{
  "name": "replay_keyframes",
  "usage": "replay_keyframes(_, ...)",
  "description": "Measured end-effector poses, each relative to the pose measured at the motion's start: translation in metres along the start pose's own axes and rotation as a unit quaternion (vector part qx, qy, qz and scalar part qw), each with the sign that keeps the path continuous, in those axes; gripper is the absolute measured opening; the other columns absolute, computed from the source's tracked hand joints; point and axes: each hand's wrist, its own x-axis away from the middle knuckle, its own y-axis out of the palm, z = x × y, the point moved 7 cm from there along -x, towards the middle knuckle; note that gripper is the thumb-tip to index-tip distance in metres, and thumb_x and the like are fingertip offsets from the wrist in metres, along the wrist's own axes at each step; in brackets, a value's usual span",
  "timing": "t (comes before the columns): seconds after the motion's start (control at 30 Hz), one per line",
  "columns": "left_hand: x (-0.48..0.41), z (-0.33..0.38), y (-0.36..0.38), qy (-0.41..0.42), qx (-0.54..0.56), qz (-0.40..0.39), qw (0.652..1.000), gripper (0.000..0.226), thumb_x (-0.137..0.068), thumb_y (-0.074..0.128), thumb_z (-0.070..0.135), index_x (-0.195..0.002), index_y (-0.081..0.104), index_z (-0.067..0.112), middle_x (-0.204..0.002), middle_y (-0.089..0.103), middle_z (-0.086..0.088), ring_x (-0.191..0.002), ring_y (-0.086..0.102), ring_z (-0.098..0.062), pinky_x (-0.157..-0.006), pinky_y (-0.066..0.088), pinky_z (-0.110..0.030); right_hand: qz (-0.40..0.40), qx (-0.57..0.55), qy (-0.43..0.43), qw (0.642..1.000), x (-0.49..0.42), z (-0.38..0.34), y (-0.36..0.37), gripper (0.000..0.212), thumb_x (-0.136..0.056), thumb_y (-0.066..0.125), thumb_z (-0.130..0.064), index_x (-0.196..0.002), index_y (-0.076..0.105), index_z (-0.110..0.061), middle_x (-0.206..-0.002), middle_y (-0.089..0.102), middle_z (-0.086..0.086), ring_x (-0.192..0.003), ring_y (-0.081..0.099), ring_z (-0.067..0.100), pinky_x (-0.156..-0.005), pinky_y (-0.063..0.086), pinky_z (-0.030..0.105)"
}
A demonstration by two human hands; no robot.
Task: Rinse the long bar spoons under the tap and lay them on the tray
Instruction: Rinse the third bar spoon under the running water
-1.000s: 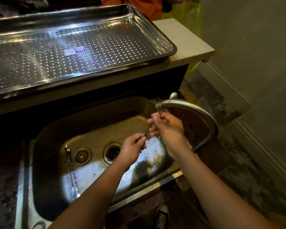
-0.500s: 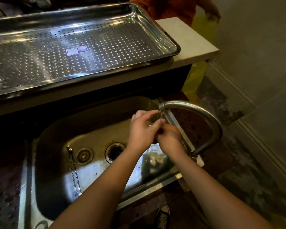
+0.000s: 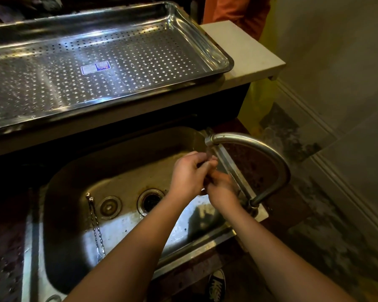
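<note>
My left hand [image 3: 188,173] and my right hand [image 3: 222,188] are pressed together just under the spout of the curved steel tap [image 3: 260,147], over the right end of the sink [image 3: 74,247]. Their fingers close on a thin dark item between them, which looks like a bar spoon and is almost wholly hidden. A long, twisted, chain-like metal piece [image 3: 94,225] lies on the sink floor at the left; I cannot tell if it is a spoon. The perforated steel tray [image 3: 205,46] sits on the counter behind the sink, showing only a blue-white sticker [image 3: 95,68].
A drain [image 3: 150,200] and a smaller plug fitting [image 3: 109,207] lie in the sink floor. A person in orange [image 3: 234,12] stands past the counter's right end, beside a yellow bag [image 3: 262,94]. My shoe [image 3: 216,284] is on the floor below the sink.
My left hand rose from lower left and closed against my right hand under the spout. The hands have stayed together there for the last half second.
</note>
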Motion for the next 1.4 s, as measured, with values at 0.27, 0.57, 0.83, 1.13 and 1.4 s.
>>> replay_keyframes(0.27,-0.002,-0.001,-0.012,0.016,-0.012,0.064,0.998,0.013,-0.079,0.073,0.024,-0.079,0.077,0.011,-0.078,0.067,-0.008,-0.077,0.065,-0.02,-0.069,0.053,-0.041,0.022,0.169,-0.082,0.982,0.0,-0.022,-0.008,0.031,-0.096,0.053,-0.01,-0.107,0.069,-0.034,-0.066,0.062,-0.019,-0.064,0.067,0.007,-0.051,0.052,0.019)
replay_keyframes(0.57,-0.009,-0.008,-0.031,-0.063,0.155,0.114,0.979,0.009,-0.085,0.069,0.026,-0.081,0.076,0.026,-0.08,0.073,-0.003,-0.081,0.07,-0.023,-0.076,0.058,-0.047,-0.01,0.175,-0.012,0.984,-0.008,-0.01,-0.004,0.023,-0.099,0.049,-0.025,-0.084,0.067,-0.025,-0.094,0.072,0.006,-0.087,0.07,0.029,-0.077,0.06,0.048)
replay_keyframes(0.83,-0.003,-0.018,-0.035,-0.096,0.168,0.101,0.976,0.012,-0.093,0.06,0.011,-0.094,0.07,0.003,-0.077,0.07,-0.008,-0.072,0.068,-0.015,-0.066,0.059,-0.03,0.043,0.336,-0.177,0.924,0.004,-0.039,-0.002,0.016,-0.1,0.053,-0.039,-0.1,0.066,-0.03,-0.076,0.058,-0.012,-0.068,0.052,0.014,-0.05,0.031,0.02)
replay_keyframes(1.13,-0.001,-0.012,-0.054,-0.082,0.176,0.126,0.973,0.015,-0.094,0.06,0.014,-0.099,0.067,0.002,-0.071,0.067,0.0,-0.069,0.068,-0.015,-0.065,0.061,-0.033,-0.071,0.43,-0.027,0.9,-0.007,-0.016,0.005,0.036,-0.099,0.044,-0.054,-0.1,0.066,-0.026,-0.1,0.07,0.001,-0.092,0.063,0.023,-0.08,0.051,0.035)
replay_keyframes(1.4,0.0,-0.02,-0.043,-0.094,0.16,0.082,0.979,0.009,-0.09,0.064,0.012,-0.091,0.072,0.008,-0.075,0.068,-0.003,-0.071,0.067,-0.012,-0.064,0.06,-0.029,-0.12,0.264,-0.084,0.953,0.003,-0.025,0.015,0.013,-0.1,0.055,-0.035,-0.088,0.059,-0.031,-0.098,0.069,-0.001,-0.092,0.066,0.019,-0.076,0.051,0.034)
